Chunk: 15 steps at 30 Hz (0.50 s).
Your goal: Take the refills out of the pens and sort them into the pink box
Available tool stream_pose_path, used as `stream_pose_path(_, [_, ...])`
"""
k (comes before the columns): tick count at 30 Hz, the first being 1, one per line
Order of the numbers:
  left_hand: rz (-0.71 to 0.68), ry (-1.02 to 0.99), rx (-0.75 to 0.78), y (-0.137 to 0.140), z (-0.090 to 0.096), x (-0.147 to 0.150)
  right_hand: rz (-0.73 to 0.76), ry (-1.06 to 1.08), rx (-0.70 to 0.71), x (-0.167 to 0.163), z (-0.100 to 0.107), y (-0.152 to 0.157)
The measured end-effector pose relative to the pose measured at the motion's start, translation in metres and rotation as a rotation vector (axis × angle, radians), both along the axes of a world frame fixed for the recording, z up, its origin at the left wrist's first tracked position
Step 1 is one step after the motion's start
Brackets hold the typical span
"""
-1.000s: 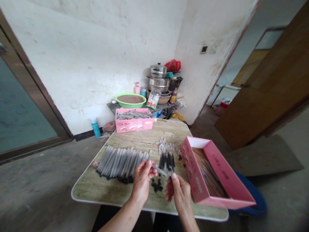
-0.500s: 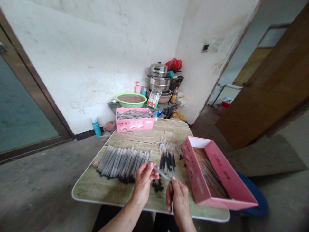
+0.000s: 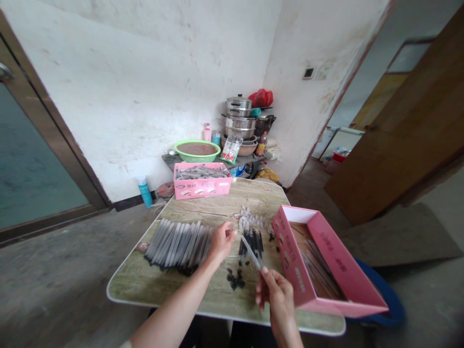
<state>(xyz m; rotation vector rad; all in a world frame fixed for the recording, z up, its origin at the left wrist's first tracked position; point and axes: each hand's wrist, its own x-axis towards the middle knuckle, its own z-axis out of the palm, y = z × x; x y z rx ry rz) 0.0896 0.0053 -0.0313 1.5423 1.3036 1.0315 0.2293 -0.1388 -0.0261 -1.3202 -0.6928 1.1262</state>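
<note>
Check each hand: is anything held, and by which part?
The right hand pinches a clear pen tube by its near end. The left hand reaches over the row of pens; whether it grips anything cannot be told.

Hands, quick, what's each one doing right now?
Left hand: fingers pinched at the end of the pen barrel row; grip unclear.
Right hand: closed, holding one clear pen barrel.

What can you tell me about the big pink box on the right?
The pink box is a long open carton that looks like cardboard, pink outside with small printed pictures and writing on its side, brown inside. A few thin pen tubes lie along its bottom. It sits slanted at the right edge of the table, partly hanging over it. The right hand hovers just beside its near wall.
</note>
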Motion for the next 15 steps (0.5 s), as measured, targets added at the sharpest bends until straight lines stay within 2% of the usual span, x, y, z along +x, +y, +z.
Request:
stream_pose_path(3, [0.012, 0.154, 0.038, 0.037, -0.001, 0.013, -0.033, 0.008, -0.001, 0.005, -0.004, -0.002])
stream_pose_path(5, [0.005, 0.229, 0.042, 0.05, -0.002, 0.026, -0.041, 0.011, -0.003, 0.008, -0.005, -0.004])
stream_pose_path(10, [0.018, 0.303, -0.013, 0.063, -0.008, 0.049, -0.052, 0.019, -0.011, 0.014, -0.004, -0.009])
stream_pose_path(15, [0.015, 0.188, -0.111, 0.068, -0.004, 0.048, -0.076, 0.034, 0.001, 0.017, -0.003, -0.012])
